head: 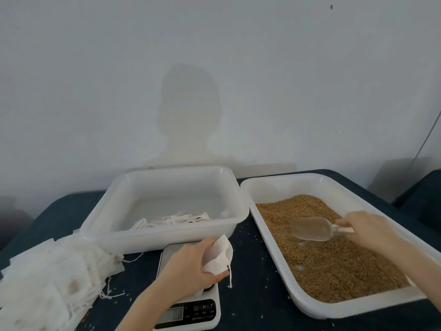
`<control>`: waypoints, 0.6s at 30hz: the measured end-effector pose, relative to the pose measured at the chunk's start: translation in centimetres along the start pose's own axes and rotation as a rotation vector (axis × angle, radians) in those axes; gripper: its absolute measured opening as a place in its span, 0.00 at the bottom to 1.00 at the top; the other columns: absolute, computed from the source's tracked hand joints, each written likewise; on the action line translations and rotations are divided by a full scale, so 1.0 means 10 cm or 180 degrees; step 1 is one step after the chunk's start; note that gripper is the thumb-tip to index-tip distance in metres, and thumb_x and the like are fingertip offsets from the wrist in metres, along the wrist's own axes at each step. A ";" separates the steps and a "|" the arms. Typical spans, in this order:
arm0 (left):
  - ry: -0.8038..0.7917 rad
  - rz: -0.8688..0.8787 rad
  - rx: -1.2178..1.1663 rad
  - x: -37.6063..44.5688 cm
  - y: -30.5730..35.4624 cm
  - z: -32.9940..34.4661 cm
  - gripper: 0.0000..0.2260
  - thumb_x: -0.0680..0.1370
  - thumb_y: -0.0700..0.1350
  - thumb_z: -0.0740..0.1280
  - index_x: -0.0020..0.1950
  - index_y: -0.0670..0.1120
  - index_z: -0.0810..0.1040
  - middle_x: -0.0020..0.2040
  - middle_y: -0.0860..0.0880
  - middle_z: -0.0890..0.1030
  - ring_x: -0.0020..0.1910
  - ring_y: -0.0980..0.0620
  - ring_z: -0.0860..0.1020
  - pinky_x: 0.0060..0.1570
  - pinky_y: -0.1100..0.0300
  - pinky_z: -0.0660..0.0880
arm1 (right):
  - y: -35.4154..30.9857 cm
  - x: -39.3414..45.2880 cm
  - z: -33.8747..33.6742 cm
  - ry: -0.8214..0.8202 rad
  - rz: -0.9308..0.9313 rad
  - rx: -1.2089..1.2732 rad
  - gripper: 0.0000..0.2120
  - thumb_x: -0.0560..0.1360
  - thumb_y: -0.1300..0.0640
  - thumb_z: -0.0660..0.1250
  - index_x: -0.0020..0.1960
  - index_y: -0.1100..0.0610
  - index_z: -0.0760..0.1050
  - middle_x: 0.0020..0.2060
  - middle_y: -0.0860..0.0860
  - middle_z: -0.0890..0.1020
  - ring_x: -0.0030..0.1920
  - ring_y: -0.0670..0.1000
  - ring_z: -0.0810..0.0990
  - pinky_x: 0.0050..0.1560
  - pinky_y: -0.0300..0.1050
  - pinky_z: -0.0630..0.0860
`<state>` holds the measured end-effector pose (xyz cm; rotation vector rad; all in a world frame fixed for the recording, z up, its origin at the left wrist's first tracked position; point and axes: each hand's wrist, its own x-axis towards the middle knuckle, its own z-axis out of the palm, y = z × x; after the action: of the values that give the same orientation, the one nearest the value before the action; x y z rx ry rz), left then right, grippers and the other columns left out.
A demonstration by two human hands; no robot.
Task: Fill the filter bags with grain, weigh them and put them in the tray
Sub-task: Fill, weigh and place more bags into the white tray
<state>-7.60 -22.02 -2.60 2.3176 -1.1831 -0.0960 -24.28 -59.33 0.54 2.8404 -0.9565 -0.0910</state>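
My left hand [191, 266] grips an empty white filter bag [218, 256] with its mouth held open, above the digital scale [191, 311]. My right hand [367, 229] holds the handle of a clear plastic scoop [312, 229], whose bowl hovers just over the brown grain [334, 263] in the right-hand white tray [296, 292]. A second white tray [157, 235] at the back centre holds several filled bags [176, 219] along its near side.
A heap of empty filter bags [47, 278] with drawstrings lies on the dark table at the left. Stray grains dot the tabletop [253, 278] between scale and grain tray. A pale wall rises right behind the trays.
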 end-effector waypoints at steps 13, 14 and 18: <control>-0.0075 -0.0002 -0.0085 -0.03 -0.01 0.01 0.16 0.67 0.63 0.68 0.39 0.59 0.64 0.33 0.59 0.73 0.36 0.57 0.71 0.40 0.61 0.70 | -0.07 0.02 0.15 -0.1163 -0.0779 0.1676 0.18 0.71 0.63 0.71 0.52 0.41 0.80 0.38 0.34 0.83 0.37 0.35 0.80 0.39 0.29 0.74; -0.0075 -0.0007 -0.0069 -0.03 -0.01 0.01 0.16 0.67 0.63 0.68 0.39 0.59 0.64 0.33 0.59 0.73 0.37 0.58 0.70 0.41 0.61 0.70 | -0.05 0.01 0.14 -0.1156 -0.0768 0.1780 0.17 0.71 0.63 0.72 0.51 0.41 0.81 0.39 0.36 0.84 0.39 0.36 0.81 0.41 0.30 0.74; 0.0014 -0.0059 -0.0108 -0.04 -0.03 -0.03 0.14 0.68 0.62 0.68 0.46 0.61 0.67 0.33 0.60 0.72 0.35 0.61 0.70 0.38 0.65 0.67 | 0.09 0.00 0.14 -0.0965 -0.0644 0.2171 0.15 0.72 0.63 0.72 0.53 0.46 0.82 0.44 0.47 0.86 0.44 0.51 0.82 0.51 0.43 0.79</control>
<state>-7.51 -21.48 -2.56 2.2984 -1.1495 -0.1166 -24.96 -60.22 -0.66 3.6340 -0.8720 -0.2708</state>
